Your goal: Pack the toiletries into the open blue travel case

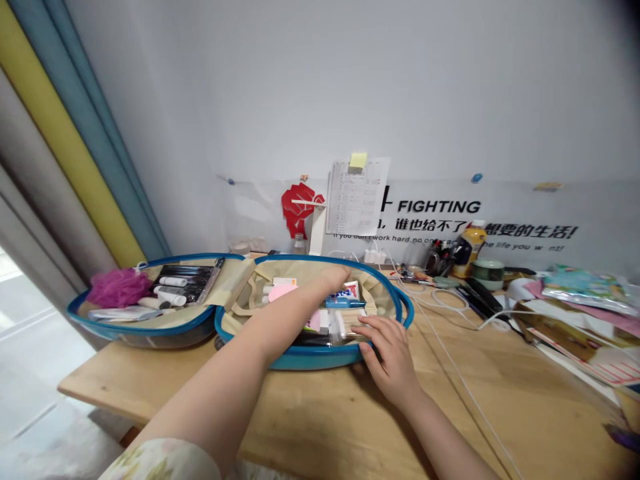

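Note:
A blue-rimmed round case (395,293) lies open in two halves on the wooden table. My left hand (334,278) reaches deep into the right half, fingers curled down among small boxes, a pink item (280,291) and a blue tube (345,303); whether it grips one is hidden. My right hand (389,347) rests on the near rim of that half, fingers spread over a bundle of pale sticks (350,320). The left half (80,310) holds a purple bath puff (119,287) and several white tubes in a clear pouch (183,283).
The table's right side is cluttered: a yellow bottle (470,247), a green jar (489,273), packets (585,287), papers and white cables (450,353). A wall with a poster and pinned sheet (356,197) stands behind. Curtains (75,167) hang left. The table edge (70,387) drops off at left.

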`<state>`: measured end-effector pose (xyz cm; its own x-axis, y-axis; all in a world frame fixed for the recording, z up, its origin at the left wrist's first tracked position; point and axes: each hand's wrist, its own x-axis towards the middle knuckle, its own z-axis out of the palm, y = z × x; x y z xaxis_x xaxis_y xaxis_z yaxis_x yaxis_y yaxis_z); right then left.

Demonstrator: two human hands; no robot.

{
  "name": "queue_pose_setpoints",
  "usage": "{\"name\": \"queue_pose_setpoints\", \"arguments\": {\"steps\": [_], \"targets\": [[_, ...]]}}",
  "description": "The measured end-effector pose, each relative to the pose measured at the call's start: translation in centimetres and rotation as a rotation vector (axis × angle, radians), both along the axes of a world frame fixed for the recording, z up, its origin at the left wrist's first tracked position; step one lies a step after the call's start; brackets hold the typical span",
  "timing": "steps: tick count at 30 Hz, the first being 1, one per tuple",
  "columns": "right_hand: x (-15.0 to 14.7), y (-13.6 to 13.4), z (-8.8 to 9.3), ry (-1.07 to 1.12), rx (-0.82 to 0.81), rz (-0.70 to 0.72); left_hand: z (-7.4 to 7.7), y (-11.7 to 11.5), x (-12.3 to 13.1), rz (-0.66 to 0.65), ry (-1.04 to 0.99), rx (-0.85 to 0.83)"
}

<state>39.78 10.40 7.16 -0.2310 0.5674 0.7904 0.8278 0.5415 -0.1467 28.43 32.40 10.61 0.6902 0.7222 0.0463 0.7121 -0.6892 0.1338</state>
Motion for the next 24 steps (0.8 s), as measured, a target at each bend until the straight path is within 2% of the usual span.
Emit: {"name": "queue_pose_setpoints", "arguments": {"steps": [4, 8, 11, 14, 16, 19, 21, 24], "targets": [[0.0, 0.1, -0.1, 0.000, 0.013, 0.006, 0.0, 0.0, -0.9, 0.040, 0.062, -0.052], [0.1, 0.2, -0.2, -0.012, 0.010, -0.002, 0.3, -0.4, -1.5, 0.003, 0.057, -0.104], [0.3, 0.4, -0.3, -0.018, 0.010, -0.003, 1.6, -0.7, -2.5, 0.000, -0.018, -0.092], [0.4, 0.5, -0.4, -0.020, 0.034, 0.005, 3.9, -0.7, -5.4, 0.030, -0.121, -0.042], [0.5, 0.6, -0.5, -0.019, 0.046, 0.007, 5.5, -0.7, -8.9, 0.081, -0.185, 0.007], [0.5, 0.8, -0.6, -0.017, 0.043, 0.004, 7.2, -1.0, -16.3, 0.240, -0.240, 0.084], [0.5, 0.8, -0.6, -0.022, 0.044, 0.006, 7.7, -1.6, -22.2, 0.375, -0.242, 0.120], [0.6, 1.0, -0.7, -0.028, 0.054, 0.007, 7.4, -3.0, -31.0, 0.587, -0.210, 0.149]]}}
